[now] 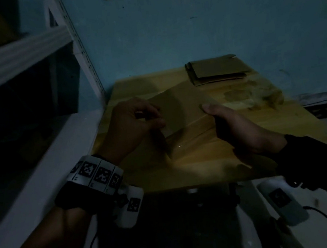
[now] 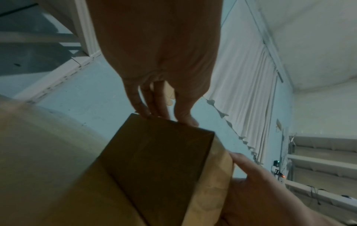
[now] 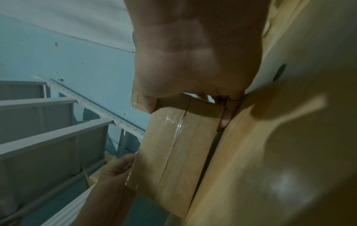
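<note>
A small brown cardboard box (image 1: 179, 109) sealed with clear tape is held just above a wooden table (image 1: 204, 166), tilted. My left hand (image 1: 135, 121) grips its left end, fingers curled over the edge; the left wrist view shows those fingertips (image 2: 160, 113) on the box (image 2: 158, 160). My right hand (image 1: 238, 127) holds the right end, thumb on top. In the right wrist view the right hand's fingers (image 3: 226, 119) and thumb clamp the box (image 3: 173, 146) with its tape seam down the middle. The scene is very dim.
A stack of flattened cardboard (image 1: 216, 70) lies at the table's far side against the blue wall (image 1: 188, 29). White metal shelving (image 1: 18, 56) stands at the left. Worn patches (image 1: 257, 94) mark the tabletop at the right.
</note>
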Demonstrator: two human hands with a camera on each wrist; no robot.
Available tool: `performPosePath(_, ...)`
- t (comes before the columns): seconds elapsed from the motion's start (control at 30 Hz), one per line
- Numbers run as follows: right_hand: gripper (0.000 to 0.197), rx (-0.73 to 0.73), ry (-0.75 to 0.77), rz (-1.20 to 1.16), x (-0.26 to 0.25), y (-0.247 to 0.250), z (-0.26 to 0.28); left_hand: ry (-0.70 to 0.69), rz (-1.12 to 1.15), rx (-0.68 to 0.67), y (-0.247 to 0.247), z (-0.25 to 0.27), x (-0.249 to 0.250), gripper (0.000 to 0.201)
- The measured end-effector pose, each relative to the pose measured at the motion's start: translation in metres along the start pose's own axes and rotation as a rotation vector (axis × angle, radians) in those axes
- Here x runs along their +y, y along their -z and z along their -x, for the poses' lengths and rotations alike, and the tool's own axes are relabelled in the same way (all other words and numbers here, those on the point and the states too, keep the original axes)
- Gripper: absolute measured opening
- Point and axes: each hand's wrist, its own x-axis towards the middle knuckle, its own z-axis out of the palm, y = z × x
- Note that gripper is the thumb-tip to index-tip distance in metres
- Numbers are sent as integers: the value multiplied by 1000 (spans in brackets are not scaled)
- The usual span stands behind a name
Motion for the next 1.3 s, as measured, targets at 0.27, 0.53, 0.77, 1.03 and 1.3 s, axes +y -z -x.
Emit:
performPosePath(0.27,38,-7,-3,-22,1,-2,-1,27,-49,30,-2,-3,5,22)
performPosePath(0.53,38,-13,-20,-45,-1,-4,1,-35,-89,13,-3,-2,4,25)
performPosePath(0.77,30,26,-14,-62,-3,-9,3,-47,-121,7,-3,0,5,24)
performPosePath(1.03,37,54,-11,-101,1,-10,-1,-121,-203,-60,-4,4,-2,30)
performPosePath(1.3,39,54,-12,-81,4,-6,-5,-213,-67,89,-7,12,-9,9)
